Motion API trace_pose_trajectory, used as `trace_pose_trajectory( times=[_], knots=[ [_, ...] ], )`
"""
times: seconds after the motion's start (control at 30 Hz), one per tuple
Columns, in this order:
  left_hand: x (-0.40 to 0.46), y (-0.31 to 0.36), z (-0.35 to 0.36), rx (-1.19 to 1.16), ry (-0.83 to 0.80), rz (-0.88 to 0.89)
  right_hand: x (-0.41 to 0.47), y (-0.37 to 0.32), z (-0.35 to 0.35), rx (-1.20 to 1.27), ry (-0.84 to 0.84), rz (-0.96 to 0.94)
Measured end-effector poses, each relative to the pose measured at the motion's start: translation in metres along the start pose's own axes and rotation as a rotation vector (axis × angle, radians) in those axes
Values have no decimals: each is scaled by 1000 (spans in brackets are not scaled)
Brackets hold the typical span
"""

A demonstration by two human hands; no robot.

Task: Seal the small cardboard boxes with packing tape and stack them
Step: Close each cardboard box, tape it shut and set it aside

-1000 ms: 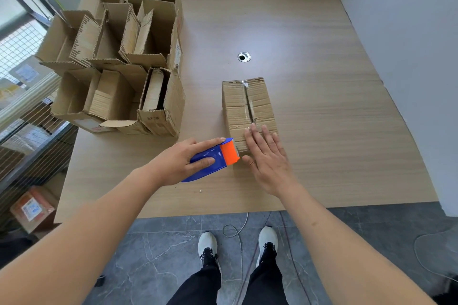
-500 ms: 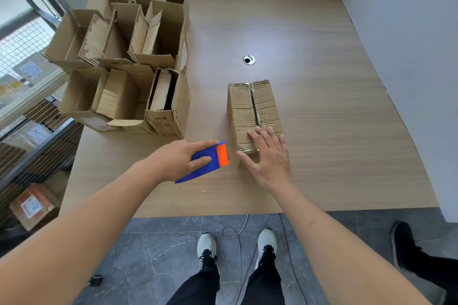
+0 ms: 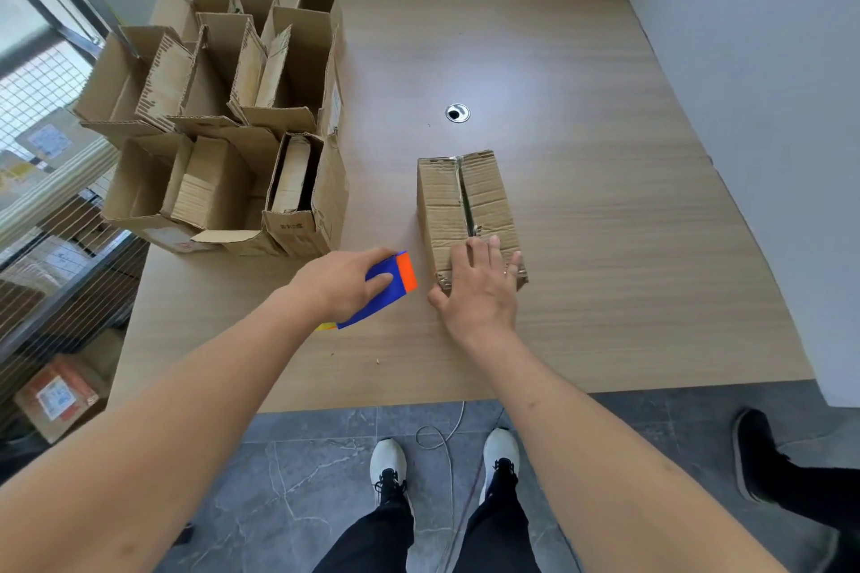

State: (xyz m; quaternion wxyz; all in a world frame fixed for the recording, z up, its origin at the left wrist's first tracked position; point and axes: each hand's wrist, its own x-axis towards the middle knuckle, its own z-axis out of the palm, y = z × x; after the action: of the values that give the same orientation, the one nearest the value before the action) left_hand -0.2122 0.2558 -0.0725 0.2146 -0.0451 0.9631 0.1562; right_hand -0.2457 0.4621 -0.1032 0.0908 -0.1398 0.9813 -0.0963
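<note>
**Counter holdings — one closed box, one tape dispenser, open boxes at the left edge**

Closed box (image 3: 467,209): small, brown cardboard, lying near the middle of the counter (image 3: 605,247), its long side running from the near edge toward the far one. Top flaps meet along a centre seam with a shiny strip of tape along it.

Right hand (image 3: 479,288): laid on the near end of the closed box, fingers straight and slightly spread on the top, thumb down at the near left corner.

Left hand (image 3: 344,284): curled round a tape dispenser (image 3: 388,286) — blue body, orange front end — held just left of the closed box's near end. Whether the dispenser touches the box cannot be told.

Open boxes (image 3: 223,116): a cluster of brown cardboard boxes with flaps standing up, packed together along the left edge, reaching toward the far left corner. The nearest one (image 3: 305,195) stands well apart from the closed box.

Cable hole (image 3: 458,112): round, metal-rimmed, set in the counter beyond the closed box.

Floor: grey tiles, the person's white shoes (image 3: 390,463), and another person's black shoe (image 3: 756,451) at the right.
</note>
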Motion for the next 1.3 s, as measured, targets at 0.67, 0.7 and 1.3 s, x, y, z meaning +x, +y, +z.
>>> trace_pose_trajectory(
  times=[0.67, 0.7, 1.3],
  knots=[
    [-34, -17, -27, -422, 319, 387, 18, 0, -27, 99, -201, 171],
    [-35, -18, -29, -415, 324, 397, 19, 4, -28, 82, -198, 137],
    [-46, -10, -34, -341, 393, 510, 14, 34, -33, -4, -316, -141]
  ],
)
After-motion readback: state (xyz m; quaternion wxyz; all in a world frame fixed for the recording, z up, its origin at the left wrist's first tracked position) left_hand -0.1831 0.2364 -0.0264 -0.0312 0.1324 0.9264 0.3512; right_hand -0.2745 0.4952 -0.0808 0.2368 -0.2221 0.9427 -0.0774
